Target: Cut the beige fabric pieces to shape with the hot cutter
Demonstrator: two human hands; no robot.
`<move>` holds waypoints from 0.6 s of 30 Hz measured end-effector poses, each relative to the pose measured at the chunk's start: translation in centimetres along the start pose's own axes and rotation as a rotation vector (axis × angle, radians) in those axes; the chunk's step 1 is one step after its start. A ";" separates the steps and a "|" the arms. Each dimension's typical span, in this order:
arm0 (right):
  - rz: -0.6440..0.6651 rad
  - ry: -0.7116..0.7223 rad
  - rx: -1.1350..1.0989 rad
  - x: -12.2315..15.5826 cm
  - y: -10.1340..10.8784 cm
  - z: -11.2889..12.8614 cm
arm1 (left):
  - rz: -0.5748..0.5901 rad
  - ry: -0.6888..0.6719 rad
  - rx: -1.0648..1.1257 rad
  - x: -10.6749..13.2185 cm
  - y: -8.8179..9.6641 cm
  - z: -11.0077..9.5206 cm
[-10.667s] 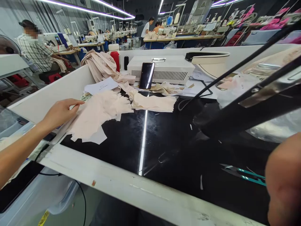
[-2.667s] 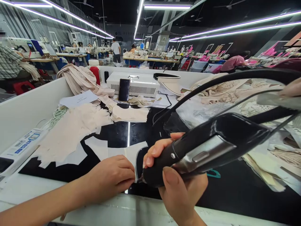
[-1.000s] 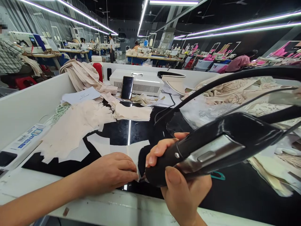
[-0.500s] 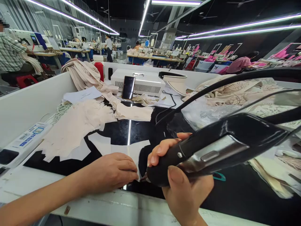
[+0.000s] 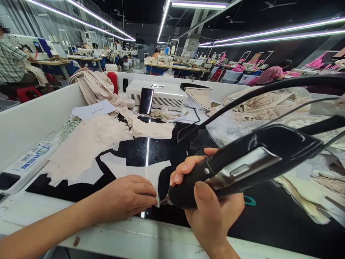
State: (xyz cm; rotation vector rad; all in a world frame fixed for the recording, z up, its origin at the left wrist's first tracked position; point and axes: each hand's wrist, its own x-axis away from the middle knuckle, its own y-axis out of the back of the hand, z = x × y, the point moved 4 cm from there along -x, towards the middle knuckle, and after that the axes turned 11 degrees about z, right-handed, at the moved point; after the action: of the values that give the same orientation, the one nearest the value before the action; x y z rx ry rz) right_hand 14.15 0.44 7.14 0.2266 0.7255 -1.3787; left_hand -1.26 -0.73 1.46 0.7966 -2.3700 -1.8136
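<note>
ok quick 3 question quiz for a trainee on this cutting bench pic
1. True or false: the right hand grips the black corded tool.
2. What does the left hand press flat? A) phone B) pale fabric piece C) red bottle
3. What leans against the white box at the back of the table?

Key: 1 true. 2 B, the pale fabric piece. 3 the phone.

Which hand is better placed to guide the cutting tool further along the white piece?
Right, probably: the right hand grips the black tool, its tip at the white piece. The left hand presses it flat.
</note>
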 end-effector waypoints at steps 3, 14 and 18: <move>0.023 -0.013 -0.007 0.2 0.0 -0.2 | 0.002 0.002 -0.001 0.0 0.1 0.0; 0.028 -0.009 0.018 0.3 -0.1 -0.4 | 0.013 0.008 0.009 0.0 -0.1 0.2; 0.023 0.003 -0.011 0.4 -0.1 -0.3 | 0.012 0.008 0.006 0.0 0.0 0.2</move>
State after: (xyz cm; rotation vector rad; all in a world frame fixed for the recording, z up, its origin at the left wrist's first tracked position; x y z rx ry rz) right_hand 14.01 0.26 6.73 0.2273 0.7306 -1.3522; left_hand -1.32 -0.59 1.39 0.7870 -2.3710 -1.7970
